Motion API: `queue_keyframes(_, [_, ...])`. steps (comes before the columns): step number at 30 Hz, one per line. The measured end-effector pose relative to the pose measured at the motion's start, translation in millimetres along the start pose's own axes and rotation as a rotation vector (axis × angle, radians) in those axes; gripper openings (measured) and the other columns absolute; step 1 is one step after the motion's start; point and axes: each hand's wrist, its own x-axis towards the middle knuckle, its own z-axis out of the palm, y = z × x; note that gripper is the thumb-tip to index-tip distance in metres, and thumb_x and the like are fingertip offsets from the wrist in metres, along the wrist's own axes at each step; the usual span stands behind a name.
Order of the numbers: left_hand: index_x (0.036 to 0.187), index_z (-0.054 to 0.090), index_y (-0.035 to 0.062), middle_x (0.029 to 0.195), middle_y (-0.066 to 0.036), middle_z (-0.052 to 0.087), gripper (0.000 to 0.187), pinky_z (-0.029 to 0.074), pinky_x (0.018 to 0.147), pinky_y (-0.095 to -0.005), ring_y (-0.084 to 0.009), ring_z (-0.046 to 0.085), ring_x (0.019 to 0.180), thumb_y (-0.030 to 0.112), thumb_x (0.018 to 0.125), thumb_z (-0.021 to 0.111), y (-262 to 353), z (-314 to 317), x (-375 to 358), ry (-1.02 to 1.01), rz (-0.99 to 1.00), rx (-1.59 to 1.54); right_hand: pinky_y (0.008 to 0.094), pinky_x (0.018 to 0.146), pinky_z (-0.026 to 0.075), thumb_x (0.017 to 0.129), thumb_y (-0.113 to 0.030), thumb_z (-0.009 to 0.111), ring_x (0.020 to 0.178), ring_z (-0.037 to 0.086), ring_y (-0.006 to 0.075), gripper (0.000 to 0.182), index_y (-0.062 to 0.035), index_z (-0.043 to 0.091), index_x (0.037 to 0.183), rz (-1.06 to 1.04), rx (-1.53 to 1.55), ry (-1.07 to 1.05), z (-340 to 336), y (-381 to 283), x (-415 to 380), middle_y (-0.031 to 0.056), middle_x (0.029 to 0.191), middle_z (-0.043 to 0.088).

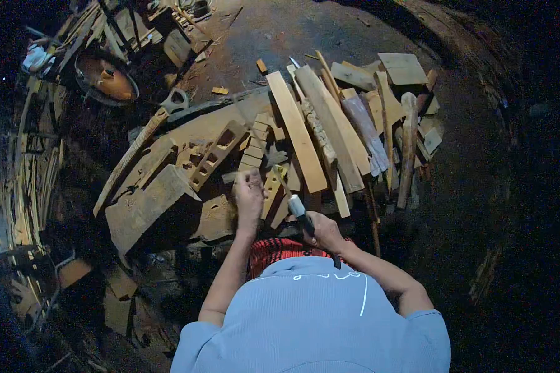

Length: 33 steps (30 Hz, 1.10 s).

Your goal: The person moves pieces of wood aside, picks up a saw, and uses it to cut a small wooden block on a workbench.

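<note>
Head view: nearest, the right hand (325,231) is wrapped around the dark handle of a tool (297,206), its thin tip reaching toward a small wood block with holes (269,198). The left hand (250,194) is half curled just beside that block; whether it grips anything, I cannot tell. The block lies in front of the person, among loose wood. The step in hand looks like tool work at the holes; the next move seems to call for a steady block and the tip lined up with 1 hole. Beyond lie a row of small blocks (253,151) and a long board (297,133).
</note>
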Motion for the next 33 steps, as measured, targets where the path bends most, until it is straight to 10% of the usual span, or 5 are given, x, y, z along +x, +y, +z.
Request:
queue_keyframes(2, [0.07,0.041,0.002,0.061,-0.002,0.04,0.048,0.034,0.05,-0.0227,-0.0091,0.038,0.055,0.049,0.081,0.042,-10,-10,19,0.143,0.282,0.278,0.0397,0.06,0.046,0.069,-0.022,0.061,0.073,0.055,0.033,0.042,-0.0042,0.043,0.102,0.085,-0.019,-0.081,-7,-9,5,0.0151,0.08,0.054])
queue_keyframes(7, [0.062,0.039,0.0036,0.053,0.001,0.035,0.035,0.029,0.044,-0.0232,-0.0059,0.031,0.051,0.029,0.085,0.045,62,-11,-1,-0.003,-0.058,0.171,0.0421,0.061,0.046,0.069,-0.03,0.06,0.074,0.054,0.0326,0.032,-0.009,0.05,0.091,0.269,0.059,-0.426,-31,-25,24,0.0135,0.079,0.054])
queue_keyframes(16, [0.061,0.038,0.0037,0.054,0.005,0.03,0.034,0.025,0.044,-0.0219,-0.0038,0.028,0.052,0.026,0.086,0.044,53,-13,-4,-0.088,0.135,0.167,0.0393,0.061,0.046,0.07,-0.026,0.057,0.076,0.053,0.0289,0.033,-0.0088,0.046,0.096,0.008,-0.077,-0.093,-29,-12,2,0.0088,0.078,0.053])
queue_keyframes(31, [0.064,0.049,-0.0002,0.059,-0.013,0.051,0.031,0.04,0.049,-0.0345,-0.0266,0.05,0.052,0.024,0.083,0.045,83,33,-36,-0.267,0.358,0.292,0.0373,0.092,0.031,0.057,-0.029,0.073,0.107,0.038,0.0345,0.103,-0.0036,0.005,0.129,0.434,0.23,-0.037,-94,-69,37,0.022,0.122,0.028])
queue_keyframes(33, [0.072,0.054,-0.0033,0.058,-0.007,0.052,0.037,0.04,0.049,-0.0284,-0.0116,0.047,0.053,0.031,0.082,0.046,78,42,-38,-0.273,0.112,0.14,0.0369,0.087,0.036,0.055,-0.02,0.073,0.104,0.041,0.0337,0.101,-0.0067,0.006,0.13,0.354,0.227,0.043,-85,-63,37,0.0197,0.116,0.035])
